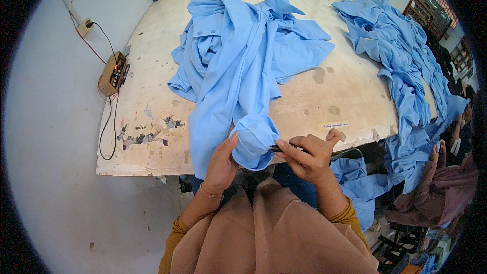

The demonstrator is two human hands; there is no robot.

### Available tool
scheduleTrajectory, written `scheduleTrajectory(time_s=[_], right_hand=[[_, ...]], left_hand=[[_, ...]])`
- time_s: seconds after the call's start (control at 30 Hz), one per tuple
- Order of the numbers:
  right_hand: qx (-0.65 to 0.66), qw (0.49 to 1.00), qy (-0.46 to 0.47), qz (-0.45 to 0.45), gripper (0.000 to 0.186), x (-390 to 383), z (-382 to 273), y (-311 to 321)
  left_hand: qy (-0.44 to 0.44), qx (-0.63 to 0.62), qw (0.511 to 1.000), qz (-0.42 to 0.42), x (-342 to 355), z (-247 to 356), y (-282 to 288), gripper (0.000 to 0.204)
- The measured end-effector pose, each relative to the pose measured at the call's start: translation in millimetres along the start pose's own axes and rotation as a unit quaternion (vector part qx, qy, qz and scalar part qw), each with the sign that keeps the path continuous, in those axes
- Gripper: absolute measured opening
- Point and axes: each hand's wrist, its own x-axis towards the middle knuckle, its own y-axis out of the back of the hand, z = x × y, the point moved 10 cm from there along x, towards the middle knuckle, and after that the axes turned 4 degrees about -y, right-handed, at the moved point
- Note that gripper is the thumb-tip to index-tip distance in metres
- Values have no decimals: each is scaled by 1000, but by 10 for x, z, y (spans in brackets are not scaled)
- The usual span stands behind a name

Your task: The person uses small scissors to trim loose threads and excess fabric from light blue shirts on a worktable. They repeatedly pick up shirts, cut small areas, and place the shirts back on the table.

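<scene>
A light blue garment (243,56) lies bunched on the table, with buttons on one folded part. One sleeve runs toward me, and its round open cuff (256,139) is at the table's near edge. My left hand (221,165) grips the cuff's left side, thumb on the cloth. At the cuff's right side, my right hand (310,156) pinches a small slim black tool (275,148), its tip against the cloth. The fingers hide most of the tool, so its kind is unclear.
The pale worn table (314,101) bears stains and stickers. More blue garments (390,45) are heaped along its right side and hang over the edge. A small brown box with cables (112,74) sits at the left edge by the wall. Another person's sleeve (431,193) shows at right.
</scene>
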Motion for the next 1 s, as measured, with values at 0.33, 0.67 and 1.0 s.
scheduleTrajectory(time_s=[0.33,0.67,1.0], right_hand=[[25,999,8,-27,33,-49,61,-72],[136,986,-37,-85,27,27,173,-45],[49,993,10,-104,29,-12,43,-106]], left_hand=[[-1,-15,1000,-6,11,-16,1,46],[-17,46,999,2,-13,50,29,36],[-24,56,998,-11,-9,70,-39,37]])
